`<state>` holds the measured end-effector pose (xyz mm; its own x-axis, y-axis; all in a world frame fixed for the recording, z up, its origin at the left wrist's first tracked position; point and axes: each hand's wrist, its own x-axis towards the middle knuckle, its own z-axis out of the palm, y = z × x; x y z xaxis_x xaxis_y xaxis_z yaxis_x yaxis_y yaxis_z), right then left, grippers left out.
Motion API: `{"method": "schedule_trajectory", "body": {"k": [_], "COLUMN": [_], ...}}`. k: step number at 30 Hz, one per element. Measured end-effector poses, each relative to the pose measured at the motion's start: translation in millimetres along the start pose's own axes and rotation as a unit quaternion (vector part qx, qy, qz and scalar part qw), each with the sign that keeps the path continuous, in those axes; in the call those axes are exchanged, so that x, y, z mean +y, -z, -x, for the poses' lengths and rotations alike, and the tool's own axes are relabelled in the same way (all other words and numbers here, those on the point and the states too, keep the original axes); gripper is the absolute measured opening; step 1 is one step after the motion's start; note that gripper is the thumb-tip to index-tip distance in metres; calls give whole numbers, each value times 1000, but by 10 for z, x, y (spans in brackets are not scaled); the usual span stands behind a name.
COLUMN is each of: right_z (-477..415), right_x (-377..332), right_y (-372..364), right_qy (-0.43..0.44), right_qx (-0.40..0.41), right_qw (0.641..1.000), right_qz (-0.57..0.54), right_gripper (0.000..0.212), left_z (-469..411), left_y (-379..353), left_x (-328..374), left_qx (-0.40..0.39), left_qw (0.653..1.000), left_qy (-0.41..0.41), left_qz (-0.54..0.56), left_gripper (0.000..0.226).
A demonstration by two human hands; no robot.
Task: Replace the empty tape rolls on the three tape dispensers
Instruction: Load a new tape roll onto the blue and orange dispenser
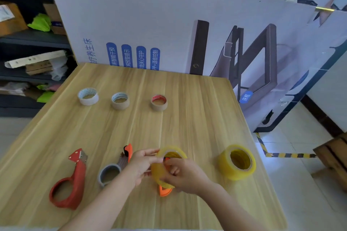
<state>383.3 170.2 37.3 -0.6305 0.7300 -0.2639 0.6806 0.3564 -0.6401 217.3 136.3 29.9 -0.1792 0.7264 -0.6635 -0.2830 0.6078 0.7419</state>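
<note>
We hold a yellow tape roll (165,167) over the near middle of the worktop (187,118), both hands on it: our left hand (142,165) pinches its far rim, our right hand (180,172) curls its fingers (173,169) into the core. An orange dispenser (165,191) peeks out beneath (mostly hidden). A second yellow roll (237,162) stands to the right. Left lie a grey dispenser (112,170) and a red dispenser (68,185). Three empty cores (120,100) sit in a far row.
</note>
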Motion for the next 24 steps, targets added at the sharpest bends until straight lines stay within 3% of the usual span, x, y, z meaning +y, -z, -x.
{"method": "schedule_trajectory", "body": {"k": [3,8,12,18,24], "right_z": [-72,-239,-320,-269,-265], "right_x": [78,252,290,402,481], "right_y": [-69,-228,-281,-297,-357], "right_qy": [-77,-182,-212,-195,-205], "right_qx": [90,184,175,97,106], "right_qw": [990,966,961,976,972], "right_qz": [-75,-16,-19,4,44], "right_gripper": [21,17,28,22,25], "left_z": [-123,-287,-396,-550,-702], "left_y": [161,282,389,450,361], "left_x": [-96,-120,-118,-134,-103], "left_qx": [-13,-57,-95,-165,-196], "left_qw": [1000,997,994,980,970], "left_qy": [21,38,43,63,73], "left_qz": [-16,-27,-31,-92,-121], "left_gripper": [37,33,32,44,36]}}
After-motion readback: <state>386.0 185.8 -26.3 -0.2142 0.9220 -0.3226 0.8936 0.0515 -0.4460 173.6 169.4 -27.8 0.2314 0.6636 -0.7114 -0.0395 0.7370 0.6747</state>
